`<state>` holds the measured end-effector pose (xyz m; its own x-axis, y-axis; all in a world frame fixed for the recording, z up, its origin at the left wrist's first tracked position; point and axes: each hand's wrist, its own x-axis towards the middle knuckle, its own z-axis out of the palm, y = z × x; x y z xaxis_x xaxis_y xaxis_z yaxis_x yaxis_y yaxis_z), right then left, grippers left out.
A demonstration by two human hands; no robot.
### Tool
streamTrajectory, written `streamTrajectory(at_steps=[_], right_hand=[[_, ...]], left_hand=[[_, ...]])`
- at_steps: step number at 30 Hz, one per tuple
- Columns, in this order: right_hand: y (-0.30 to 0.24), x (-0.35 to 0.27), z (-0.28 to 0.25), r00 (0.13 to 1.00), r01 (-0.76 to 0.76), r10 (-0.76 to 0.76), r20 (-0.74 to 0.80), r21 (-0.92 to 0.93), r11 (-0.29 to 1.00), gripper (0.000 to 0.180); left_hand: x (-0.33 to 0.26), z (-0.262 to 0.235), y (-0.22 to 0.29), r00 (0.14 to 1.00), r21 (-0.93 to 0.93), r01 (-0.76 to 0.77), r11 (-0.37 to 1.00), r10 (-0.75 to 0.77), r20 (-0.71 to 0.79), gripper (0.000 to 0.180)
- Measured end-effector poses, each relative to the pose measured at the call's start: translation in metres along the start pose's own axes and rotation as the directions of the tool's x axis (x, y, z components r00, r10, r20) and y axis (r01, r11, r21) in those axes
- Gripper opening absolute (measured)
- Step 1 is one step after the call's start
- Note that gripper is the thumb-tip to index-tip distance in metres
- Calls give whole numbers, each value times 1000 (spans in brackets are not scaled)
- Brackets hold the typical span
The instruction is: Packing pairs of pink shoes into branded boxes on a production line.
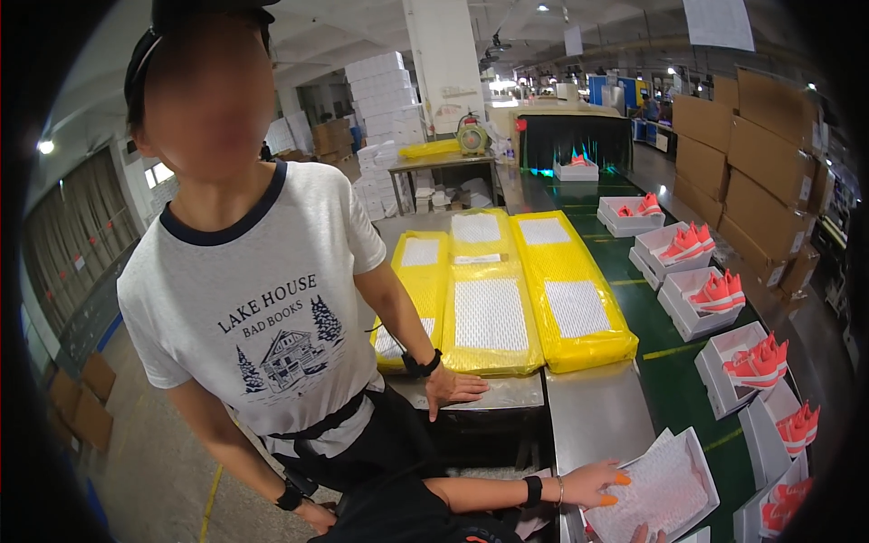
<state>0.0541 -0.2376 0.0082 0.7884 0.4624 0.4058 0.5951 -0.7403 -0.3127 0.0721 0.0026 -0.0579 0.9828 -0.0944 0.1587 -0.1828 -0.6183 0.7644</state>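
Note:
My left hand reaches in from the lower edge, with orange covers on its fingertips and a black band at the wrist. Its fingers are apart and rest on the left side of a white patterned sheet of wrapping paper. That sheet lies over an open white shoebox, and what is under it is hidden. Only some fingers of my right hand show at the bottom edge, spread against the paper's near part. Both hands seem to hold nothing.
A co-worker stands at left, one hand on the metal table. Yellow-wrapped bundles of white paper cover the table. Along a green conveyor belt stand several white boxes with coral sneakers. Brown cartons are stacked beyond.

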Motion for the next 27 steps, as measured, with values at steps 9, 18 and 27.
streamTrajectory(at_steps=[9, 18, 27], right_hand=[[63, -33, 42, 970, -74, 24, 242, 201, 977, 42], [13, -24, 0, 998, -10, -10, 59, 327, 945, 21], [7, -29, -6, 978, -187, 135, 161, 376, 907, 18]], left_hand=[[7, 19, -7, 979, -42, -15, 999, 6, -205, 36], [8, -12, 35, 954, 254, -121, 960, 183, -238, 28], [34, -32, 43, 984, 308, -170, 936, 176, 8, 53]])
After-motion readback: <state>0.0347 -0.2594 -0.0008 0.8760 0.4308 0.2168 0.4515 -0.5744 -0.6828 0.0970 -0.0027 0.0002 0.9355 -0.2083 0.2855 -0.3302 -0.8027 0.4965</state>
